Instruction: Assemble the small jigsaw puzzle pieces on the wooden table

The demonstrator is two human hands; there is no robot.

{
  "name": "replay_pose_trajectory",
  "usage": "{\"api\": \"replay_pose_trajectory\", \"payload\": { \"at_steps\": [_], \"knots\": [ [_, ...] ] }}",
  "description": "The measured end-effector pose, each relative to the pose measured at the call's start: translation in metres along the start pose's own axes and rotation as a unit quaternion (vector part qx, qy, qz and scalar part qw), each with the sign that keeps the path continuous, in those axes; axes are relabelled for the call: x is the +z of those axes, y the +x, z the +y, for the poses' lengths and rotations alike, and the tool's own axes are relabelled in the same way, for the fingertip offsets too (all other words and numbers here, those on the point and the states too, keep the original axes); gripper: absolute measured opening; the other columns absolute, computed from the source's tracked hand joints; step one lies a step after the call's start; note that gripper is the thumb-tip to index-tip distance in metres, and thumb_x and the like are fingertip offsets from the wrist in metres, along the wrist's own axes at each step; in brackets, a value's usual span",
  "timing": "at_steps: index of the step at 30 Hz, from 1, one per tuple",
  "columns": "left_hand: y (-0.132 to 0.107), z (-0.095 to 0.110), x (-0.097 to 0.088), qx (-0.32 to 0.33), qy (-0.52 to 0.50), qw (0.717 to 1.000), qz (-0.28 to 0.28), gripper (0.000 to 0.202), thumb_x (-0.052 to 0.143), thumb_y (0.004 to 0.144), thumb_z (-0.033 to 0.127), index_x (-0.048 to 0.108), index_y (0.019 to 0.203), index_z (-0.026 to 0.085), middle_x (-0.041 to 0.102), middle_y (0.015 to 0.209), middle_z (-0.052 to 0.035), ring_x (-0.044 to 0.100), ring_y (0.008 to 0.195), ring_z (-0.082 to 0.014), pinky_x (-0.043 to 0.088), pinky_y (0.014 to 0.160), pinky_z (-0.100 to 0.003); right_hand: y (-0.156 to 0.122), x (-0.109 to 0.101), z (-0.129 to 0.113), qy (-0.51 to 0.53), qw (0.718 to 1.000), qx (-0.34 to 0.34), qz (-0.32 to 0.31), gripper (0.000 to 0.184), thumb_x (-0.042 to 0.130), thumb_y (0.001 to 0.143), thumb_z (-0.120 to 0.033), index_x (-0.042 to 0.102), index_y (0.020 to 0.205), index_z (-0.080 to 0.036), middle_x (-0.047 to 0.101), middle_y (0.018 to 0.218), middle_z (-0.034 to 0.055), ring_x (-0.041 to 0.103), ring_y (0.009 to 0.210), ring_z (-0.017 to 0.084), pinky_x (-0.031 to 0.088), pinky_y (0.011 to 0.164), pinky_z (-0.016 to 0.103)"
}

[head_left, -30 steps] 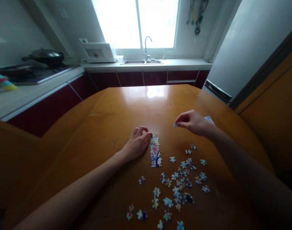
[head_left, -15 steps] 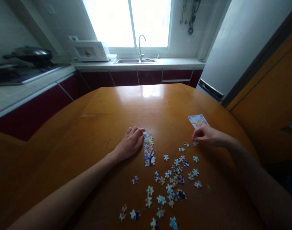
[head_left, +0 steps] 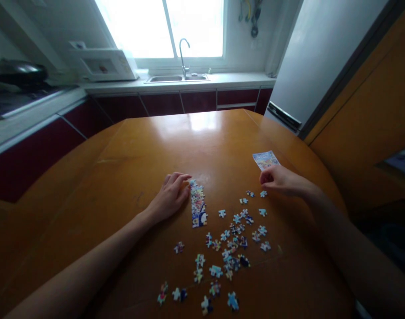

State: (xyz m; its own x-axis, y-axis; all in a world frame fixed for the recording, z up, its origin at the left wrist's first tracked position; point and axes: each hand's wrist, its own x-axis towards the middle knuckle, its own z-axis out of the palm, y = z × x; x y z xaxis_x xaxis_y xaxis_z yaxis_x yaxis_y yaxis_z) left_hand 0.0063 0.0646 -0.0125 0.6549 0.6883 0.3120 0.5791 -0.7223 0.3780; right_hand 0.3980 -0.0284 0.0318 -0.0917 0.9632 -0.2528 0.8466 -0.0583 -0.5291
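The left hand [head_left: 171, 191], loosely bent and gripping nothing, has fingertips at the far end of a narrow multicoloured strip of joined jigsaw pieces [head_left: 198, 204] on its right: probably light cardboard, apt to split, best held along both long edges. The right hand [head_left: 278, 178] curls just beyond a small pale-blue knobbed piece [head_left: 263, 193]; its grasp is hidden.

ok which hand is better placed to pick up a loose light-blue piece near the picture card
Probably the right hand: it is close by that loose piece, beside the picture card. The left hand is at the assembled strip, farther away.
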Motion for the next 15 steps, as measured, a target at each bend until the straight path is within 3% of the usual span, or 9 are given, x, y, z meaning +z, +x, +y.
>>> {"api": "replay_pose_trajectory", "payload": {
  "at_steps": [10,15],
  "knots": [
    [0.001,-0.002,0.001,0.006,0.007,1.0,0.001,0.029,0.047,0.099,0.03,0.054,0.125,0.02,0.055,0.12,-0.0091,0.049,0.113,-0.0272,0.043,0.103,-0.045,-0.024,0.006,-0.04,-0.034,0.99,-0.134,-0.029,0.012,0.062,0.079,-0.013,0.072,0.084,-0.018,0.072,0.08,0.0037,0.061,0.07,0.015,0.041,0.062,0.026],
    [0.001,-0.001,0.001,0.003,0.009,1.0,-0.003,0.029,0.047,0.099,0.03,0.055,0.125,0.02,0.055,0.12,-0.0089,0.048,0.114,-0.0271,0.043,0.104,-0.046,-0.029,0.009,-0.056,-0.043,0.986,-0.162,-0.026,0.013,0.062,0.079,-0.01,0.072,0.082,-0.017,0.071,0.081,0.0044,0.061,0.072,0.015,0.041,0.065,0.026]
  ]
}}
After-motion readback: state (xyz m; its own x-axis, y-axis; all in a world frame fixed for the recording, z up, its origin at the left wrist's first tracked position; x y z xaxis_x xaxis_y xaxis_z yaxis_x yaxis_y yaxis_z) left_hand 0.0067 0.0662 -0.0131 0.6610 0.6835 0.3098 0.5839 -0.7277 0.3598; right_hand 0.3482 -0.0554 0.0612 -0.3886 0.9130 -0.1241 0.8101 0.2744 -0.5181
